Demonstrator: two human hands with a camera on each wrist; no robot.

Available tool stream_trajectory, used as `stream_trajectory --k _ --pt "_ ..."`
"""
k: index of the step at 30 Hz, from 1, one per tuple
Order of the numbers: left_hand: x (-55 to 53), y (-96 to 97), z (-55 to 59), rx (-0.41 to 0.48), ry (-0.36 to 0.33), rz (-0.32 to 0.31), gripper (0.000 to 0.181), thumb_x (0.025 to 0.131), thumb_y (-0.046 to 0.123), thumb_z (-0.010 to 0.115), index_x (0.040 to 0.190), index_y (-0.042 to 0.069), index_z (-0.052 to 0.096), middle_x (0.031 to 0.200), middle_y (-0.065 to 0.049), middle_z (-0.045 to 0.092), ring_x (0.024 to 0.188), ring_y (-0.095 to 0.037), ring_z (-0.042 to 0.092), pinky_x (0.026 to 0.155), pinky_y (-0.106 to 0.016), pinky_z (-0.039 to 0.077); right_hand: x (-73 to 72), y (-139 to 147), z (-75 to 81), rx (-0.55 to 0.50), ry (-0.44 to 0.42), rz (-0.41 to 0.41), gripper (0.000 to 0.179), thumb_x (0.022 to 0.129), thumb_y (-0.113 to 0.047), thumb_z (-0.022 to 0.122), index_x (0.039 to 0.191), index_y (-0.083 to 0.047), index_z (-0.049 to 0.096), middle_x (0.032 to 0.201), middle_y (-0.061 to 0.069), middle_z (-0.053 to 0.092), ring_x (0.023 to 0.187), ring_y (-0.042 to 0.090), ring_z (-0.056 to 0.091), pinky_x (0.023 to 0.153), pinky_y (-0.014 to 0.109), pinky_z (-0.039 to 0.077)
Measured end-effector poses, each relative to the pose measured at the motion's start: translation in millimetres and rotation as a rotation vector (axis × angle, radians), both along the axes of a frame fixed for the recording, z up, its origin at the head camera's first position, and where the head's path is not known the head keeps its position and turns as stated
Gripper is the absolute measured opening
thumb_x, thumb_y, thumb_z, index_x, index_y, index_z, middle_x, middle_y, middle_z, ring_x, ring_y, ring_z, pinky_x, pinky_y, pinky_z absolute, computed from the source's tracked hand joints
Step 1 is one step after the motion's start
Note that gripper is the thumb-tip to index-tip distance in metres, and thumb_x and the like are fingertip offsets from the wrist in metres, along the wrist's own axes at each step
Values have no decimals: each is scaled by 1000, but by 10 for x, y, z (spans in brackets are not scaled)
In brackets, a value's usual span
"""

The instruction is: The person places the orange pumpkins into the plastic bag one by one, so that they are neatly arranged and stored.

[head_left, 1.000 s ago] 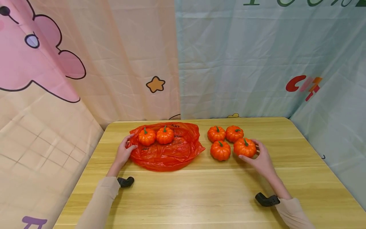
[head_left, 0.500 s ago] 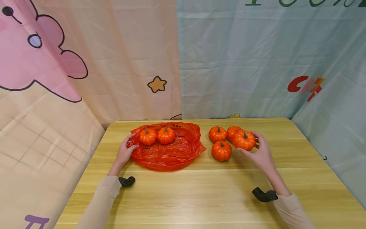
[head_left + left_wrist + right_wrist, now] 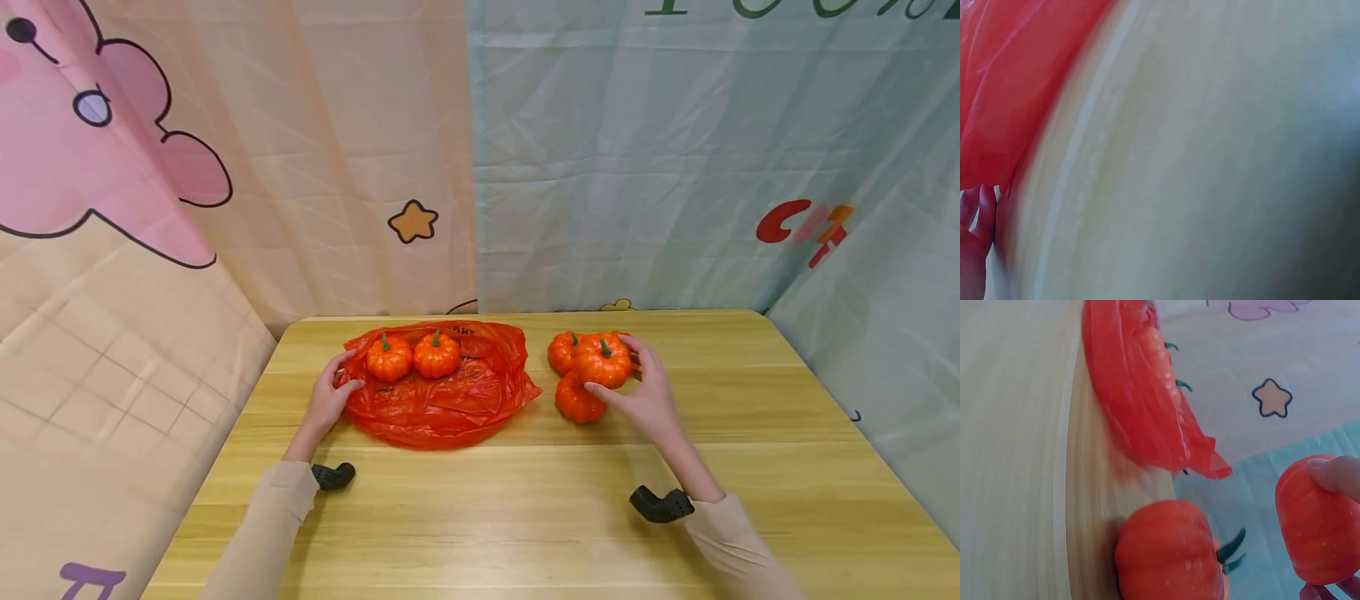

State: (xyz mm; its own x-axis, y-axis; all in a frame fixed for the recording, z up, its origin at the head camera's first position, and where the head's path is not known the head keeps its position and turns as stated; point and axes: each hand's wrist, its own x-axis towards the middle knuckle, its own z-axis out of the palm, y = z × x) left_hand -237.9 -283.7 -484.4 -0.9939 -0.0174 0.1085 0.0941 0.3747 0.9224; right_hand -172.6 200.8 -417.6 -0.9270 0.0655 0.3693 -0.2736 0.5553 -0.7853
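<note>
A red plastic bag point(image 3: 442, 421) lies spread on the table, with two small orange pumpkins point(image 3: 389, 360) with green stems on it. My left hand point(image 3: 327, 402) holds the bag's left edge; its fingertips meet the red plastic in the left wrist view. My right hand point(image 3: 651, 406) grips another pumpkin point(image 3: 602, 361) between thumb and fingers, raised off the table. Below and left of it stand a near pumpkin point(image 3: 579, 402) and a far pumpkin point(image 3: 561, 353), both partly covered. One more behind the hand is nearly hidden.
The wooden table point(image 3: 480, 517) has its far edge against a patterned cloth backdrop point(image 3: 337, 167). A black wrist device point(image 3: 662, 505) sits at the right cuff, and a second one point(image 3: 333, 477) at the left.
My right hand has lifted the pumpkin from the table and carried it left, over the other pumpkins. The left hand stays at the bag's edge.
</note>
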Motion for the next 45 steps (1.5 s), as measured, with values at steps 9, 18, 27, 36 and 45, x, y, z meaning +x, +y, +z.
stream_trajectory --k 9,18,27,36,45 --pt "7 -25 -16 4 -9 12 55 94 5 52 146 5 35 148 -19 37 118 -30 45 80 -2 40 -66 -327 19 -42 -26 86 84 70 -23 86 139 -5 40 136 16 44 118 32 47 97 49 45" --pt "19 -50 -40 -16 -9 23 55 93 5 53 145 7 37 147 -18 38 118 -29 45 80 -2 38 -154 -614 9 -74 -35 159 82 70 -24 86 138 -9 42 134 13 46 120 29 46 101 49 44" --pt "14 -23 -26 0 6 18 55 92 5 54 145 6 37 147 -18 39 118 -29 46 82 -3 39 -261 -851 -15 -90 -44 222 80 72 -24 84 138 -10 42 136 12 45 121 28 47 103 48 43" --pt "8 -7 -6 34 1 7 55 93 3 54 145 6 37 147 -19 38 118 -31 46 81 -3 40 -352 -1063 -37 -57 -67 250 80 72 -29 84 139 -12 43 135 11 48 118 28 49 99 47 44" --pt "-25 -18 -42 19 9 10 55 93 4 54 145 7 38 147 -17 39 114 -25 47 81 -4 42 -479 -1239 -80 -9 -113 231 81 72 -33 84 139 -15 43 139 11 45 125 31 45 103 52 42"
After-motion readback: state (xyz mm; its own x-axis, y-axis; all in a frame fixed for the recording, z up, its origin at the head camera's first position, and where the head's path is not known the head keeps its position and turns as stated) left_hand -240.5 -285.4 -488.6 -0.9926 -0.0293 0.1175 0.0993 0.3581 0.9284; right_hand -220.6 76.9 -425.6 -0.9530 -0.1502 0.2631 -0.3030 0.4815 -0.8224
